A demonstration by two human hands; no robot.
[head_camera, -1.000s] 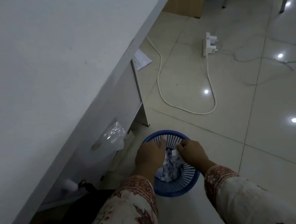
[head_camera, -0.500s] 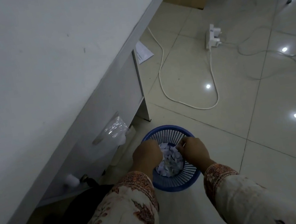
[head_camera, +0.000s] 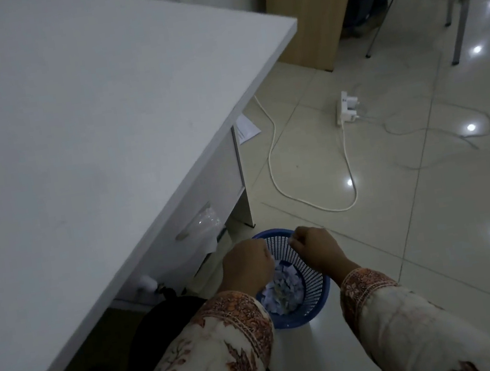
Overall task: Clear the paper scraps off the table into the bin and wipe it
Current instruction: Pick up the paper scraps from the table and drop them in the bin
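Both arms are covered by long, loose sleeves of cream cloth printed with brown and orange flowers and leafy sprigs. The left sleeve (head_camera: 206,359) ends at the wrist in a broad cuff band of dense brown and orange pattern, and the right sleeve (head_camera: 417,328) ends in a like band. Beyond the cuffs the left hand (head_camera: 248,267) and right hand (head_camera: 317,249) are bare, with no gloves.
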